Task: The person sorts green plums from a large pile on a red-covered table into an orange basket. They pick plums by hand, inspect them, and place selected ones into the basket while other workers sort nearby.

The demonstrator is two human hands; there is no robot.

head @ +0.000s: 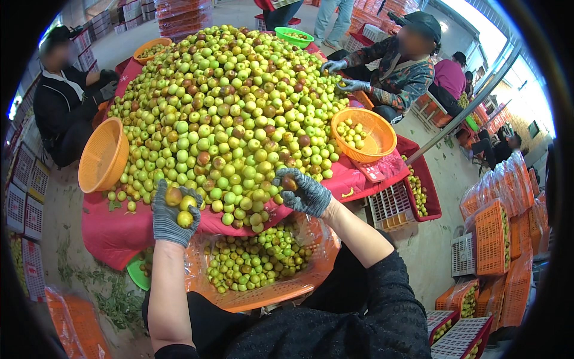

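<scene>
A large heap of green and brown jujube fruits (233, 103) covers the table, which is draped in a red cloth (107, 229). My left hand (172, 220), in a grey knitted glove, is palm up at the heap's front left and cradles several jujubes (185, 203). At the front right of the heap, my gloved right hand (305, 193) has its fingers curled round one reddish-brown jujube (289, 182). Below the table edge, close to my lap, an orange plastic crate (264, 298) with a clear liner holds many more jujubes (255, 260).
An orange basket (103, 155) leans at the heap's left; another orange basket (376, 139) with jujubes stands right. Co-workers sit at left (58, 98) and right (399, 67). A metal pole (466, 105) slants at right. Stacked orange crates (491, 238) line the right side; leaves (116, 296) litter the floor.
</scene>
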